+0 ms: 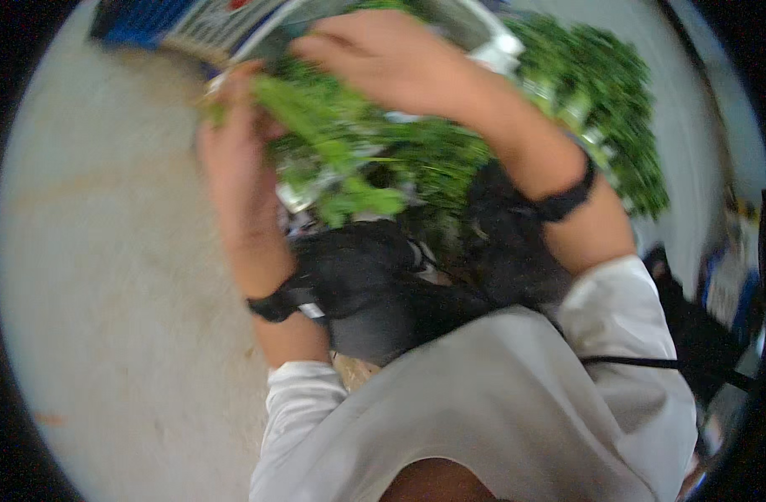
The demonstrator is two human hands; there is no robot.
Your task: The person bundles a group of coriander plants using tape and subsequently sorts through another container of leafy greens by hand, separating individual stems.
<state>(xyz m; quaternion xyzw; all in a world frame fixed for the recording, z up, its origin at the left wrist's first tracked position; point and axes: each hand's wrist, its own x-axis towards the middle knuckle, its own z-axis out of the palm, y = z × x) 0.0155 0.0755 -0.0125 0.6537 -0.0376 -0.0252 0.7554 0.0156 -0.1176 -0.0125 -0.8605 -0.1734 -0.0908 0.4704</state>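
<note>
My left hand (pixel 238 144) grips a leafy green stalk (pixel 301 122), which looks like celery or a similar herb. Its leaves hang down to the right over my lap, and a yellowish bit shows past the fingers. My right hand (pixel 383 56) is raised just right of the stalk, above more loose greens (pixel 433 150). Its fingers are curled and blurred, so whether they pinch anything cannot be made out. Beyond both hands is a white-rimmed tub (pixel 496 41) with greens by its near side, partly covered by my right hand.
Leafy greens with pale stems lie in a large heap (pixel 596 100) at the right. A blue slatted crate (pixel 138 25) stands at the top left. Pale concrete floor (pixel 119 238) spreads along the left. Blurred dark objects (pixel 690 314) are at the right edge.
</note>
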